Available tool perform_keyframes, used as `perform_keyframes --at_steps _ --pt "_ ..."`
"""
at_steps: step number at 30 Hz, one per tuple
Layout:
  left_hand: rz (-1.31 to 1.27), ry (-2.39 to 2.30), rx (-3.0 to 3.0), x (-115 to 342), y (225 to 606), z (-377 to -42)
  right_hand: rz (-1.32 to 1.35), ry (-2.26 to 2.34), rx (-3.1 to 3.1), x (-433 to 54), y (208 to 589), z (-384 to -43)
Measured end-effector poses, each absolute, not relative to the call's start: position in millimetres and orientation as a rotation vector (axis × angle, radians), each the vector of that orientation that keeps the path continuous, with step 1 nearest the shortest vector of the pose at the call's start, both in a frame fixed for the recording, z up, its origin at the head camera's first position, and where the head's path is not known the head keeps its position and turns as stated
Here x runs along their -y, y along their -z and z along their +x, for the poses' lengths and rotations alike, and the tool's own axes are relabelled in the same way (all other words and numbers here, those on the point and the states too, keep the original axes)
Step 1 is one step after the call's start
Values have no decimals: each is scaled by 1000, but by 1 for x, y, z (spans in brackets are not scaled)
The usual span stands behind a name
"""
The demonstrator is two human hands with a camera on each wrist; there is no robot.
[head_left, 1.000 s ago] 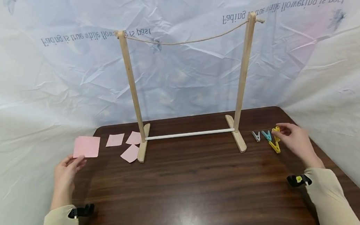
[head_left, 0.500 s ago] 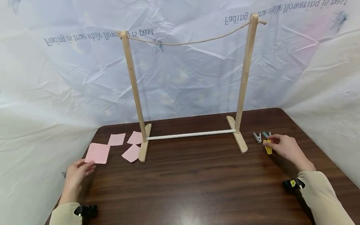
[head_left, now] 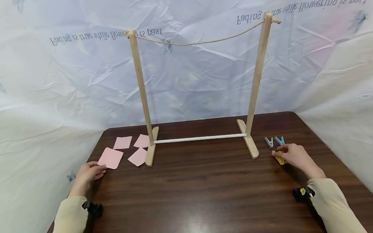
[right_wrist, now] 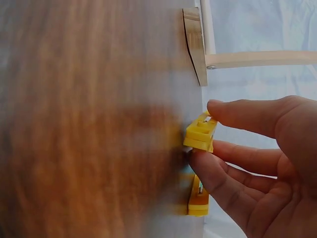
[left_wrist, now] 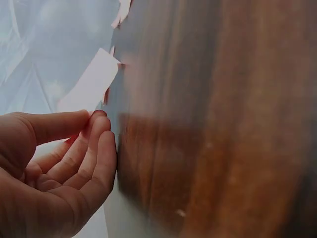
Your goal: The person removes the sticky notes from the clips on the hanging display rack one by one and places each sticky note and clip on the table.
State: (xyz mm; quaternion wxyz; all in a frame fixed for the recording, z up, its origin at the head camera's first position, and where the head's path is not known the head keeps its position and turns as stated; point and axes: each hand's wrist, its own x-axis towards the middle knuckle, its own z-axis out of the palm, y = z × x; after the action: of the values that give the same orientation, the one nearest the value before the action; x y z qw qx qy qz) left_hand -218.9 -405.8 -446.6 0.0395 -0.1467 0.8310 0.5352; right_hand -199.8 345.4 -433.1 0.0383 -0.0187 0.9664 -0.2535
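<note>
My left hand [head_left: 88,175], at the table's left edge, pinches a pink paper square [head_left: 110,158] by its near corner. In the left wrist view this paper square [left_wrist: 94,82] slants up from between thumb and fingertips, close over the table. Three more pink squares [head_left: 122,142] lie just beyond it, by the stand's left foot. On the right side, my right hand [head_left: 297,156] holds a yellow clothespin [right_wrist: 200,133] between thumb and fingers, low over the tabletop. A second yellow clothespin [right_wrist: 198,199] lies close below those fingers in the right wrist view.
A wooden stand with two posts [head_left: 259,75] rises at the back centre, a rope [head_left: 197,43] sagging between their tops. A white rod [head_left: 199,138] joins its feet. Grey [head_left: 269,142] and blue [head_left: 280,140] clothespins lie beyond my right hand. Printed sheeting [head_left: 184,84] hangs behind the table.
My left hand has moved right and lowered the paper square towards the others. The right hand has shifted slightly left and nearer, bringing a yellow clothespin away from the blue one.
</note>
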Motion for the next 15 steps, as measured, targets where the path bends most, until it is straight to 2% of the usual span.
perform_keyframes --at_steps 15 --pt "-473 -1688 -2438 408 442 -223 -10 747 -2911 -348 432 -198"
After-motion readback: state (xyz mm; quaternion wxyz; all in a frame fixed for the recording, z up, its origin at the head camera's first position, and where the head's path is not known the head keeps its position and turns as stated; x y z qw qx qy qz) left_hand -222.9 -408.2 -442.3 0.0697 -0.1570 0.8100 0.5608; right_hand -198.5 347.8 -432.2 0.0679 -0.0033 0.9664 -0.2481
